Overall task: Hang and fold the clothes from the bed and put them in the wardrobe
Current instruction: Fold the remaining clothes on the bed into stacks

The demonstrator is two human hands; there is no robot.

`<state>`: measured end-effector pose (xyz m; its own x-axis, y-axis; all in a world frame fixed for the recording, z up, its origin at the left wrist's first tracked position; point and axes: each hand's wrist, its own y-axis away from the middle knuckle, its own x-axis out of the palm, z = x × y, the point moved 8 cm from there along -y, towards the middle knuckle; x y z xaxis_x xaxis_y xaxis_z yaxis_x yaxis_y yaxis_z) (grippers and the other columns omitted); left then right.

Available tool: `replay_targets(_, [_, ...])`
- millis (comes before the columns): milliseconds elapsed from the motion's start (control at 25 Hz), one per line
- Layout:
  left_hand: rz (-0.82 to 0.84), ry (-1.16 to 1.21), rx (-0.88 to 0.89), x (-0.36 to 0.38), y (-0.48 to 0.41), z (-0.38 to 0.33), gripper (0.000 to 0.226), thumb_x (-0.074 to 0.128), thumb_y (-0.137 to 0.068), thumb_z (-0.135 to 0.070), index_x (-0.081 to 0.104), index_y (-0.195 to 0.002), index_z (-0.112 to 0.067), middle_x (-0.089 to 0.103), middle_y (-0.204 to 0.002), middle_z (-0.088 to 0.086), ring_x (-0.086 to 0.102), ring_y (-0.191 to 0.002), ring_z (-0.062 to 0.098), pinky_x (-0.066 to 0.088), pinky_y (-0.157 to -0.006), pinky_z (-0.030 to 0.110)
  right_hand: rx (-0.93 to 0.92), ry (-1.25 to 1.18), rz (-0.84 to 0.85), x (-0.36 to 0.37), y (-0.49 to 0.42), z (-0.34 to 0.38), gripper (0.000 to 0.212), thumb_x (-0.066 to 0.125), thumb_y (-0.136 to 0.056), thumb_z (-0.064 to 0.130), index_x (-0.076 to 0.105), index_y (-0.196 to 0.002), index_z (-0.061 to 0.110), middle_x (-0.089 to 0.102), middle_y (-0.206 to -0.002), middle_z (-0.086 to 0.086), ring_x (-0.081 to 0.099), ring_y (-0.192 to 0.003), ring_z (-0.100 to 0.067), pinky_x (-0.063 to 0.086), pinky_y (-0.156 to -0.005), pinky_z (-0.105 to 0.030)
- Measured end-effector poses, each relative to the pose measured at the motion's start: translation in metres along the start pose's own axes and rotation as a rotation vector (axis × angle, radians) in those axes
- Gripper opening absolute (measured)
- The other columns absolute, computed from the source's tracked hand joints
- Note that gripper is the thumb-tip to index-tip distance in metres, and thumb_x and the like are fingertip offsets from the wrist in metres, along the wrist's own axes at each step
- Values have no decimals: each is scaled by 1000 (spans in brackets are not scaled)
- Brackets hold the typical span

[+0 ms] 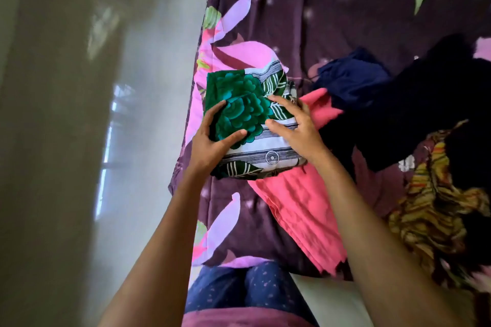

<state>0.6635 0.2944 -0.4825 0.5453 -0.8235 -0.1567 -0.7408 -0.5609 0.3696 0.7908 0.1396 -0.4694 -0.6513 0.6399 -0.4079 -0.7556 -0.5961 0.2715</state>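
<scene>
I am on the folding step. The green cloth (252,119) is folded into a small, fat square, and it sits near the edge of the bed (332,21), partly on top of the pink cloth (297,210).

My left hand (212,138) holds the left side of the green cloth. My thumb lies on top and my fingers curl around its edge. My right hand (297,125) is on the right side. Those fingers are spread out and press down on the top. So both hands have hold of the green cloth, one on each side, but neither hand is closed into a fist.

I think this fold is almost done. The cloth looks neat and tight, with the big green flower showing on top.

Next, I think I need to lift the square with both hands and keep it flat, so it does not fall open. Then it can go to the wardrobe. I cannot see the wardrobe from here.

There is a lot more to do. The pink cloth lies flat under my right arm. A dark blue pile (398,98) lies to the right, touching the pink cloth. A yellow patterned cloth (435,210) is bunched up further right. None of those look folded yet.
</scene>
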Motion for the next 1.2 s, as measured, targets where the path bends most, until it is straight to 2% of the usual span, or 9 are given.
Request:
replay_targets(160, [137, -30, 108, -10, 62, -75, 68, 82, -67, -19, 54, -128, -27, 60, -122, -7, 59, -111, 4, 49, -96, 28, 20, -24, -203, -32, 87, 68, 52, 72, -76, 35, 53, -124, 43, 42, -133, -4, 39, -129, -13, 26, -114, -25])
replay_targets(280, [235, -50, 208, -7, 105, -128, 69, 81, -63, -27, 54, -126, -32, 60, -124, -7, 58, -114, 7, 48, -99, 33, 17, -57, -348, -59, 151, 110, 52, 75, -78, 29, 54, -125, 38, 40, -132, -1, 38, -118, 6, 21, -101, 1])
replay_targets(400, [372, -69, 291, 14, 146, -163, 70, 81, -62, -29, 53, -126, -35, 58, -126, -9, 56, -115, 6, 47, -100, 32, -2, -76, -487, -86, 218, 128, 52, 73, -82, 25, 52, -127, 39, 39, -134, 1, 33, -109, 26, 18, -93, 8])
replay_targets(480, [464, -97, 325, 37, 171, -180, 70, 82, -61, -30, 53, -124, -39, 58, -125, -11, 56, -115, 5, 47, -100, 33, 8, -66, -584, -105, 258, 128, 53, 72, -82, 31, 51, -129, 41, 41, -139, -2, 35, -113, 19, 22, -97, 4])
replay_targets(600, [568, -135, 369, 77, 202, -193, 71, 85, -61, -29, 54, -124, -39, 57, -123, -13, 55, -114, 3, 47, -100, 32, 73, -83, -685, -131, 310, 118, 53, 71, -82, 38, 49, -130, 45, 40, -143, -2, 33, -128, -3, 27, -110, -24])
replay_targets(680, [642, -152, 407, 113, 232, -201, 70, 86, -61, -29, 55, -124, -37, 55, -126, -10, 54, -115, 3, 46, -101, 30, 98, -94, -771, -153, 353, 109, 54, 70, -80, 43, 48, -129, 49, 38, -145, -2, 30, -136, -14, 27, -111, -33])
replay_targets(800, [761, -170, 438, 172, 281, -207, 67, 86, -63, -24, 56, -122, -35, 58, -118, -15, 56, -108, -1, 47, -97, 22, 127, -136, -889, -188, 419, 88, 52, 71, -81, 37, 48, -126, 50, 38, -144, -3, 33, -135, -14, 28, -108, -30])
replay_targets(1000, [892, -191, 476, 265, 358, -207, 73, 82, -49, -46, 58, -118, -46, 61, -121, -12, 58, -111, 5, 48, -99, 34, 111, -155, -1068, -240, 523, 53, 51, 72, -81, 33, 47, -118, 55, 47, -131, 7, 37, -130, -11, 31, -108, -31])
replay_targets(1200, [1024, -188, 508, 369, 465, -196, 68, 85, -63, -25, 56, -123, -37, 59, -123, -5, 58, -112, 9, 48, -98, 33, 140, -110, -1180, -304, 640, 8, 49, 71, -82, 32, 47, -120, 51, 45, -130, 18, 37, -132, -14, 33, -110, -39])
